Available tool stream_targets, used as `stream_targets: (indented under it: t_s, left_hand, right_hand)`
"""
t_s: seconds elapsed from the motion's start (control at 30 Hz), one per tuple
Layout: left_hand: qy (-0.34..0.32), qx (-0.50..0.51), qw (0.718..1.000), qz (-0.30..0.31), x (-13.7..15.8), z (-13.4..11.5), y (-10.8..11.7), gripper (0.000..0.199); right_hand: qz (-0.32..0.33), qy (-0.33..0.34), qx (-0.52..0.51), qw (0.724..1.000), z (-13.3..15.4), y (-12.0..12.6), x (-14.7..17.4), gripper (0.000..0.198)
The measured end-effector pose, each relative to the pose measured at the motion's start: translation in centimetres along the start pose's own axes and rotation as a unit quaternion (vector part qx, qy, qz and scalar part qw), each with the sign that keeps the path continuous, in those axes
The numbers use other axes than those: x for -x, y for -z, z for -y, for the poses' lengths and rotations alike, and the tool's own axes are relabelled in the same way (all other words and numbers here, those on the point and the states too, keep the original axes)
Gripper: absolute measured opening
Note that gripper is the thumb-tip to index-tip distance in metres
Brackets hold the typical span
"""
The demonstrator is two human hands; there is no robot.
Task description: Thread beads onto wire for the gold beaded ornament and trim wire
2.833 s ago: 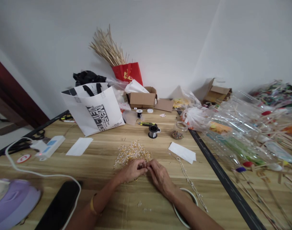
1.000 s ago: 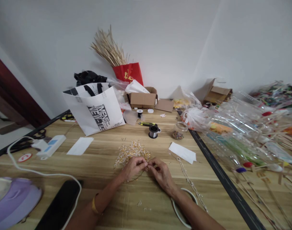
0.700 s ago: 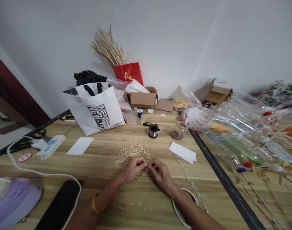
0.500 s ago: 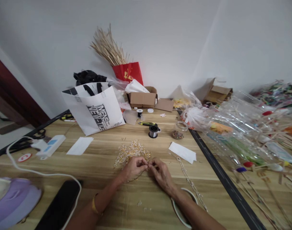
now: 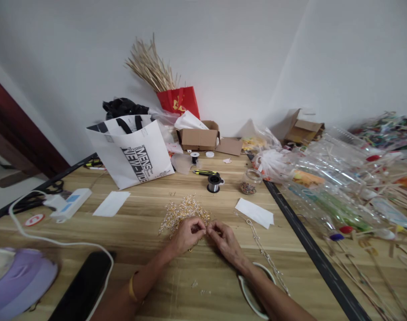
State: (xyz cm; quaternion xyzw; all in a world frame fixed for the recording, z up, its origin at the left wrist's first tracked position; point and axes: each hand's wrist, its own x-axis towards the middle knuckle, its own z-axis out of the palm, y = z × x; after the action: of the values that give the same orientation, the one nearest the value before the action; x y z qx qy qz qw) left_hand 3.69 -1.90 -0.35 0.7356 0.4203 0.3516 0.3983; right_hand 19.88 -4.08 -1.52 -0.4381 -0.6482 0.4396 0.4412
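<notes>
My left hand point(image 5: 189, 232) is closed in a pinch at the near edge of a pile of gold and clear beaded strands point(image 5: 183, 211). Fingertip to fingertip with it, or nearly so, my right hand point(image 5: 222, 238) also pinches. Whatever lies between the fingers is too small to make out. A few gold beads show below my left hand. Right of my right hand, a beaded chain with a ring point(image 5: 262, 249) lies along the table. Beyond the hands stand a spool of silver wire point(image 5: 214, 183) and a glass jar of small beads point(image 5: 249, 183).
White paper slips point(image 5: 111, 203) lie to either side. A white shopping bag point(image 5: 133, 154), a cardboard box point(image 5: 199, 138) and a yellow-black cutter point(image 5: 205, 173) are farther back. On the left are a power strip point(image 5: 71, 205) and a black case point(image 5: 83, 287). Plastic bottles point(image 5: 327, 196) crowd the right.
Both hands have barely moved. The right fingers have shifted slightly, and the strand below my left hand shows less than before.
</notes>
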Motion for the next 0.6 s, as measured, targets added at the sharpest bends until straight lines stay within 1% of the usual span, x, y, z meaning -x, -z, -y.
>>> stream_targets:
  t_s: [0.07, 0.13, 0.3, 0.43, 0.53, 0.6]
  left_hand:
    - [-0.029, -0.03, 0.999, -0.022, -0.04, -0.2, -0.03, 0.008]
    - [-0.073, -0.072, 0.994, -0.039, -0.01, -0.38, -0.06, 0.01]
    - [-0.188, -0.177, 0.963, -0.072, 0.38, -0.74, -0.01, 0.014]
    - [-0.24, -0.228, 0.942, -0.047, 0.62, -0.79, 0.16, 0.016]
    - [-0.262, -0.231, 0.937, -0.02, 0.67, -0.8, 0.29, 0.018]
    - [-0.263, -0.228, 0.938, -0.008, 0.69, -0.84, 0.34, 0.018]
  right_hand:
    - [0.005, -0.005, -0.014, 1.0, -0.09, 0.02, -0.07, 0.023]
    - [0.01, -0.012, -0.028, 0.999, -0.34, 0.01, -0.15, 0.025]
    - [0.027, -0.033, -0.08, 0.996, -0.96, -0.08, -0.28, 0.026]
    - [0.049, -0.06, -0.125, 0.989, -0.92, -0.16, -0.28, 0.028]
    - [0.052, -0.07, -0.137, 0.987, -0.84, -0.2, -0.3, 0.03]
    - [0.051, -0.068, -0.134, 0.987, -0.88, -0.22, -0.32, 0.03]
